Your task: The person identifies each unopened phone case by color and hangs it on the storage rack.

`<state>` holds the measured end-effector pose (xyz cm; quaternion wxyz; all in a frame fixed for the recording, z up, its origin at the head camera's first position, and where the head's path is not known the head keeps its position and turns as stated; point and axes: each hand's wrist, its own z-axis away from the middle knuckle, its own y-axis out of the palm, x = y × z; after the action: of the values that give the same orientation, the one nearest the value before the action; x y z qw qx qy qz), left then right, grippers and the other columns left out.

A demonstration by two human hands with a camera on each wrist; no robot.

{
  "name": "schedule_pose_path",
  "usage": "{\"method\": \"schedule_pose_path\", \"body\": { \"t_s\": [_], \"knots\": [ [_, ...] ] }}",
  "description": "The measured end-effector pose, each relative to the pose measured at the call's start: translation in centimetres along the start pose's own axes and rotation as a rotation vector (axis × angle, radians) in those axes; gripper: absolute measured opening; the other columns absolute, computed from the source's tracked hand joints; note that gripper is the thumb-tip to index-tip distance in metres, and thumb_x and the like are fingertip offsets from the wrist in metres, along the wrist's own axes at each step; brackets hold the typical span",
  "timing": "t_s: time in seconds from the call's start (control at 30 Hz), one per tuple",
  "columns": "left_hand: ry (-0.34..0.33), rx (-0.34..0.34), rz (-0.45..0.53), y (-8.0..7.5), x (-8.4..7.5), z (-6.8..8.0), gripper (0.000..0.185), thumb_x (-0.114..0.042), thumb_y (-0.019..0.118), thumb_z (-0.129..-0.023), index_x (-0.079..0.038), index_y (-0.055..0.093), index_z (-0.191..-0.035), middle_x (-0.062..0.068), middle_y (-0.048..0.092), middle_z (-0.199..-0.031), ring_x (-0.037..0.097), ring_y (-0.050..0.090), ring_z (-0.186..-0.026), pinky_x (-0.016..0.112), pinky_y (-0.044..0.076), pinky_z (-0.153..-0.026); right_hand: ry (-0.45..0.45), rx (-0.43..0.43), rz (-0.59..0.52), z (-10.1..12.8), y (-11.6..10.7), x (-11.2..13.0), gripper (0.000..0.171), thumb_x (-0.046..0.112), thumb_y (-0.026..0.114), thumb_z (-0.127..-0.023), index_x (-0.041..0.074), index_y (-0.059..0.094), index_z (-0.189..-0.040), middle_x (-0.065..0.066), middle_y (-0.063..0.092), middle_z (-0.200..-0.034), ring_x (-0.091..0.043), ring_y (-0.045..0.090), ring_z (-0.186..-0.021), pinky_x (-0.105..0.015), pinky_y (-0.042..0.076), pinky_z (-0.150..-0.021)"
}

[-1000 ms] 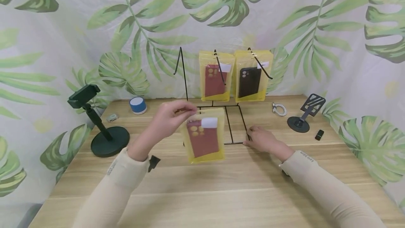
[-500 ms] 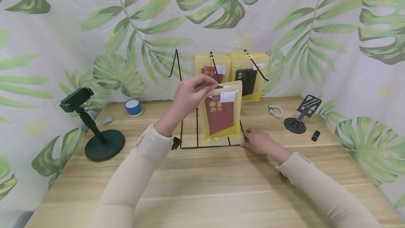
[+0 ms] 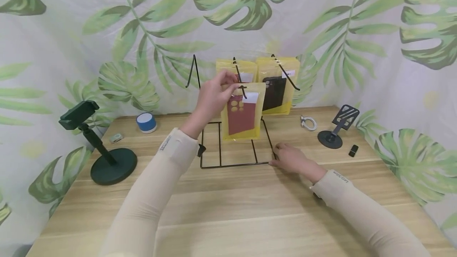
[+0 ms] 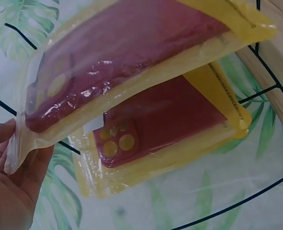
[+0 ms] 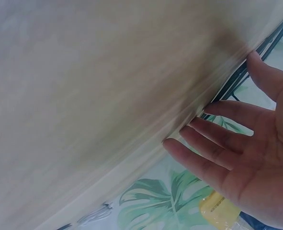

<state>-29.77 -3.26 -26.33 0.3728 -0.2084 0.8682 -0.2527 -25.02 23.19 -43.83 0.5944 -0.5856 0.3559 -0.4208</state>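
Observation:
My left hand (image 3: 213,93) pinches the top edge of a yellow clear-front bag (image 3: 242,118) holding a dark red phone case. The middle hook (image 3: 240,75) of a black wire rack (image 3: 235,165) shows its tip in front of this bag, near the hanging hole. Behind it hangs a similar bag (image 4: 165,124) with a red case, seen in the left wrist view. On the right hook is a bag (image 3: 275,92) with a black case. My right hand (image 3: 290,158) touches the rack's front right base corner, its fingers (image 5: 213,163) fairly straight against the tabletop.
The rack's left hook (image 3: 191,70) carries nothing. To the left stand a dark green phone stand (image 3: 113,165), a blue-and-white round object (image 3: 146,123) and a small pale item (image 3: 116,138). On the right are a coiled cable (image 3: 308,123), a black folding stand (image 3: 330,139) and a small black item (image 3: 353,150).
My left hand has carried the red-case bag up and away from me, from in front of the rack to its middle hook. The right hand has stayed at the base corner.

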Motion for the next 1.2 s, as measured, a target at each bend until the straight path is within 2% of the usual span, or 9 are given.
{"method": "schedule_pose_path", "body": {
  "t_s": [0.1, 0.37, 0.43, 0.6, 0.7, 0.93, 1.2],
  "knots": [
    [-0.014, -0.010, -0.035, 0.2, 0.6, -0.7, 0.017, -0.023, 0.062, -0.099, -0.009, 0.061, -0.110, 0.008, 0.074, -0.101, 0.025, 0.058, -0.060, 0.027, 0.033, -0.049, -0.001, 0.003, -0.001, 0.0, 0.0, 0.1, 0.061, 0.040, 0.062, -0.097, -0.008, 0.056, -0.134, -0.027, 0.055, -0.136, -0.044, 0.056, -0.123, -0.055, 0.052, -0.098],
    [-0.076, -0.007, -0.108, 0.7, 1.9, -2.4, 0.018, -0.028, 0.058, -0.101, -0.011, 0.062, -0.106, 0.006, 0.071, -0.101, 0.023, 0.059, -0.068, 0.029, 0.036, -0.054, -0.001, -0.003, 0.017, 0.1, 0.3, 0.2, 0.062, 0.041, 0.063, -0.096, -0.008, 0.057, -0.133, -0.026, 0.056, -0.135, -0.044, 0.057, -0.120, -0.055, 0.053, -0.097],
    [-0.083, -0.011, -0.122, 0.7, 2.0, -2.6, 0.019, -0.029, 0.058, -0.101, -0.012, 0.063, -0.106, 0.005, 0.071, -0.100, 0.023, 0.058, -0.065, 0.029, 0.036, -0.054, 0.000, -0.004, 0.021, 0.2, 0.3, 0.2, 0.062, 0.041, 0.062, -0.096, -0.008, 0.057, -0.133, -0.026, 0.056, -0.135, -0.044, 0.057, -0.121, -0.054, 0.053, -0.097],
    [-0.080, -0.020, -0.168, 0.7, 2.2, -3.3, 0.017, -0.027, 0.057, -0.101, -0.011, 0.063, -0.105, 0.005, 0.072, -0.098, 0.015, 0.042, -0.050, 0.028, 0.031, -0.049, -0.005, 0.000, 0.025, 0.2, 0.3, 0.2, 0.061, 0.041, 0.062, -0.097, -0.007, 0.057, -0.134, -0.026, 0.056, -0.136, -0.044, 0.056, -0.122, -0.054, 0.053, -0.097],
    [-0.088, -0.018, -0.185, 0.8, 2.5, -3.8, 0.015, -0.023, 0.055, -0.101, -0.011, 0.063, -0.105, 0.004, 0.072, -0.100, 0.013, 0.038, -0.049, 0.027, 0.030, -0.048, -0.007, 0.001, 0.024, 0.2, 0.5, 0.2, 0.061, 0.042, 0.062, -0.097, -0.007, 0.056, -0.134, -0.026, 0.056, -0.136, -0.044, 0.056, -0.122, -0.054, 0.052, -0.098],
    [-0.091, -0.023, -0.229, 0.9, 2.8, -4.7, 0.016, -0.021, 0.053, -0.101, -0.010, 0.064, -0.106, 0.005, 0.073, -0.107, 0.020, 0.048, -0.057, 0.029, 0.036, -0.051, -0.010, -0.004, 0.028, 0.1, 0.6, 0.3, 0.062, 0.042, 0.062, -0.097, -0.007, 0.056, -0.134, -0.025, 0.056, -0.136, -0.043, 0.056, -0.122, -0.054, 0.053, -0.096],
    [-0.051, -0.055, -0.310, 0.9, 3.0, -5.1, 0.018, -0.016, 0.053, -0.099, -0.008, 0.066, -0.109, 0.008, 0.072, -0.111, 0.024, 0.060, -0.067, 0.036, 0.047, -0.057, -0.014, -0.005, 0.036, -0.1, 0.7, 0.3, 0.064, 0.043, 0.063, -0.096, -0.007, 0.056, -0.134, -0.026, 0.056, -0.136, -0.043, 0.057, -0.122, -0.054, 0.053, -0.097]
  ]
}}
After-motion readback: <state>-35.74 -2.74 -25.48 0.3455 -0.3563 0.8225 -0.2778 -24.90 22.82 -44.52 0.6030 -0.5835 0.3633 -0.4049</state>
